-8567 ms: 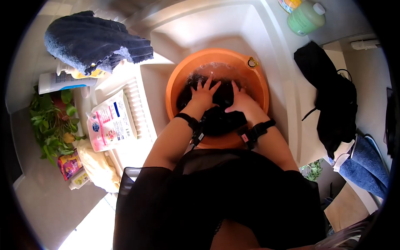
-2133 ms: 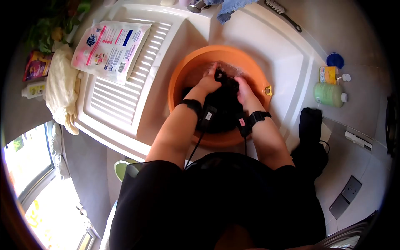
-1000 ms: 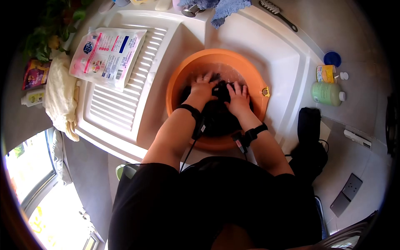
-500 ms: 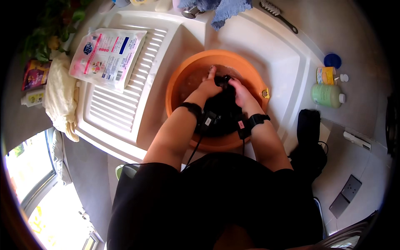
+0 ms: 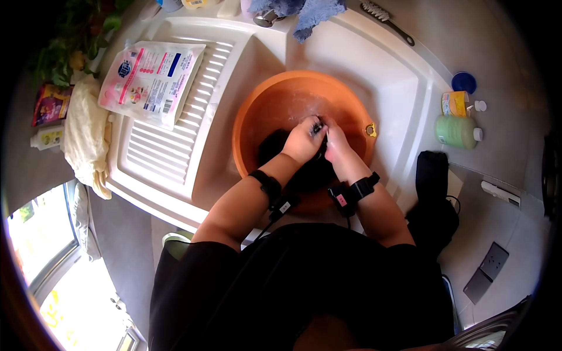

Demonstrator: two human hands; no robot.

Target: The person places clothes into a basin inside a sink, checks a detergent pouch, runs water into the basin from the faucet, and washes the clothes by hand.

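Note:
A black wet cloth point(image 5: 307, 175) lies bunched in an orange plastic basin point(image 5: 248, 111) of sudsy water; its exact kind does not show. My left hand point(image 5: 302, 140) is closed over a bunch of the cloth, with foam and dark fabric showing at its knuckles. Pressed against it, my right hand point(image 5: 335, 140) grips the same bunch from the right. The fingertips of both hands are mostly hidden. Each wrist wears a black strap with a small cabled box.
The basin stands in a white sink point(image 5: 392, 76). To its left, a detergent pouch point(image 5: 153, 82) lies on the ribbed washboard point(image 5: 158, 146). A scrubbing brush point(image 5: 387, 22) and a blue cloth point(image 5: 316, 17) are at the back, a green bottle point(image 5: 456, 131) at right.
My hands have come together, and the left has closed from raised fingers into a grip. More of the cloth shows at the left of the basin, and the wrists have moved slightly.

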